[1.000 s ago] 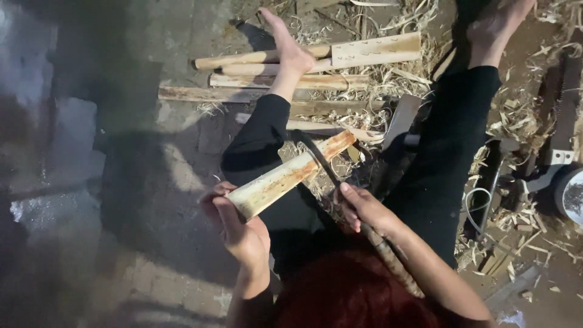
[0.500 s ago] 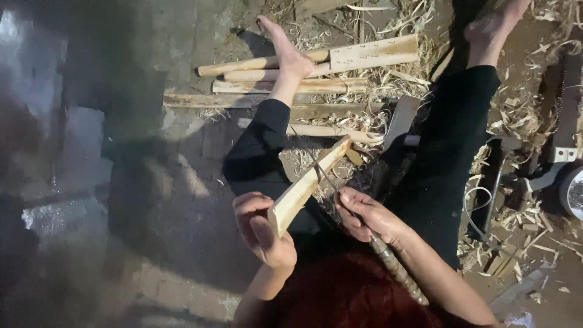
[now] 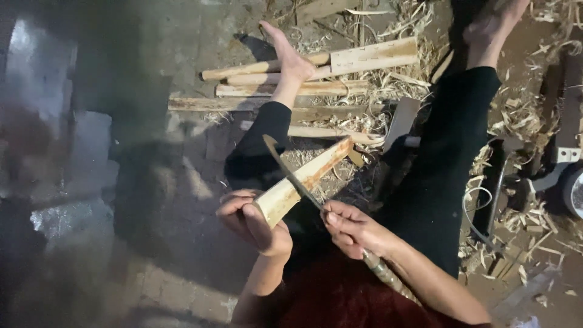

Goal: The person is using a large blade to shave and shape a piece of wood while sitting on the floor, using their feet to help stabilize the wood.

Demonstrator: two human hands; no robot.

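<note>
My left hand [image 3: 252, 222] grips the near end of a pale, tapered piece of wood [image 3: 306, 180] that points up and to the right over my legs. In my right hand [image 3: 352, 229] is a curved knife [image 3: 290, 173]; its dark blade lies across the wood near my left hand, tip pointing up and left. The knife's handle runs back under my right forearm. I sit on the ground in dark trousers, my legs stretched forward and my feet bare.
Several cut wooden sticks and boards [image 3: 316, 85] lie on the ground under my left foot [image 3: 286, 54]. Wood shavings [image 3: 510, 121] cover the ground to the right. A flat metal blade [image 3: 402, 121] lies between my legs, with tools and a round container at the right edge.
My left hand has turned the wood more upright and drawn it closer. The knife blade has swung up and now lies across the wood near my left hand.
</note>
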